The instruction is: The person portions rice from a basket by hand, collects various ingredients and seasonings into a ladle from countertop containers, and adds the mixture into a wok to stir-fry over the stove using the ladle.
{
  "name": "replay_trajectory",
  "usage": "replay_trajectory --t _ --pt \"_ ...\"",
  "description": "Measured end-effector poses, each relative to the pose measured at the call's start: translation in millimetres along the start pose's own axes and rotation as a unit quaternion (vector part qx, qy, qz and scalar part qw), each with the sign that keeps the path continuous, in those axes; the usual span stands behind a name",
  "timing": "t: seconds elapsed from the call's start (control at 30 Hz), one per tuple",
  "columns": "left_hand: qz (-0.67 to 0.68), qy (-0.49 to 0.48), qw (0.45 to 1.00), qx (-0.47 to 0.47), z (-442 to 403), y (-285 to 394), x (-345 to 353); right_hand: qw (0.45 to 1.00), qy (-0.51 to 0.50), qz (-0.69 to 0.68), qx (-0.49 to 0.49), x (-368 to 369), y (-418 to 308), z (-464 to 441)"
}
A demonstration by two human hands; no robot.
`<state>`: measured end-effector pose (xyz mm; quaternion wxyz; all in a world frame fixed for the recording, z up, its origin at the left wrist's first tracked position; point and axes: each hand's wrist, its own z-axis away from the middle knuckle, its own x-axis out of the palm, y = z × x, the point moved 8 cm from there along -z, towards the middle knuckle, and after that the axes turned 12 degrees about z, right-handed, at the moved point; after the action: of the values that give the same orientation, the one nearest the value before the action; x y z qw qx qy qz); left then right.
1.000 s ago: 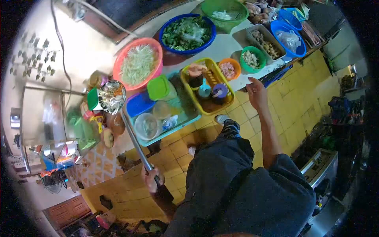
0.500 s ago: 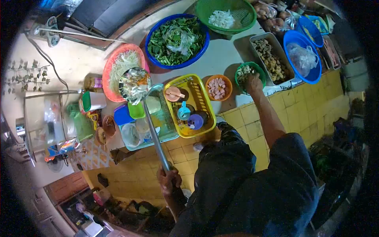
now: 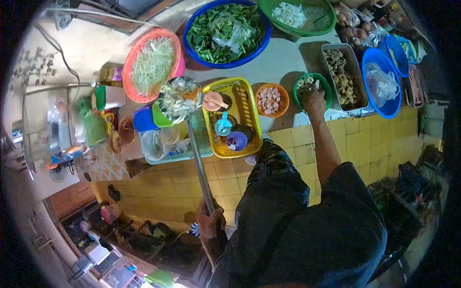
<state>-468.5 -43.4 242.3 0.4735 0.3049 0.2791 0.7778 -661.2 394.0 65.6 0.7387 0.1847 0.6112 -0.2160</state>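
Note:
My left hand [image 3: 210, 220] is closed round the handle of a long metal ladle [image 3: 199, 168]. The ladle's bowl is heaped with shredded pale vegetables and orange bits [image 3: 180, 98], held above the table between a pink basin [image 3: 127, 79] and a yellow basket [image 3: 257, 122]. My right hand [image 3: 314, 102] reaches down into a small green bowl [image 3: 328, 91] of pale chopped pieces [image 3: 304, 85]. Its fingers are curled among them, with a whitish piece by the fingertips; the tips are partly hidden. Beside that bowl stands an orange bowl [image 3: 285, 106] of pink slices.
Shredded cabbage [image 3: 152, 67] lies in the pink basin. Behind stand a blue basin [image 3: 192, 56] of leafy greens and a green colander [image 3: 331, 21]. To the right are a metal tray [image 3: 362, 103] of brownish pieces and a blue bowl [image 3: 396, 108]. Lidded cups fill the yellow basket.
The ladle's filled bowl has moved right, away from the pink basin toward the yellow basket. My right hand stays in the green bowl. The whole view has shifted slightly.

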Motion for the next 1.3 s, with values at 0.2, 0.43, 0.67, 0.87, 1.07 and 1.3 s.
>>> replay_trajectory --t 0.2,0.43,0.67,0.87,1.07,1.3 --pt "-0.026 -0.002 0.999 -0.026 6.0 -6.3 13.9 0.992 0.004 -0.111 -0.053 30.6 26.4 -29.7" --pt "-0.036 -0.041 0.998 -0.033 10.9 -2.1 31.9 0.977 0.113 -0.129 -0.128 -10.7 17.2 -19.4" --pt "-0.034 -0.034 0.999 -0.026 17.0 1.9 48.1 0.974 0.099 -0.132 -0.155 -17.6 25.2 -26.0" --pt "-0.070 -0.059 0.994 -0.061 20.2 2.5 74.8 0.981 0.120 -0.096 -0.120 -23.1 46.4 -24.1" --pt "-0.134 -0.078 0.986 -0.058 14.8 -7.1 71.0 0.967 0.115 -0.053 -0.221 -6.9 37.4 -19.3" --pt "-0.128 -0.081 0.985 -0.082 17.9 -5.4 89.0 0.947 0.097 -0.019 -0.304 18.0 -10.1 -20.5"
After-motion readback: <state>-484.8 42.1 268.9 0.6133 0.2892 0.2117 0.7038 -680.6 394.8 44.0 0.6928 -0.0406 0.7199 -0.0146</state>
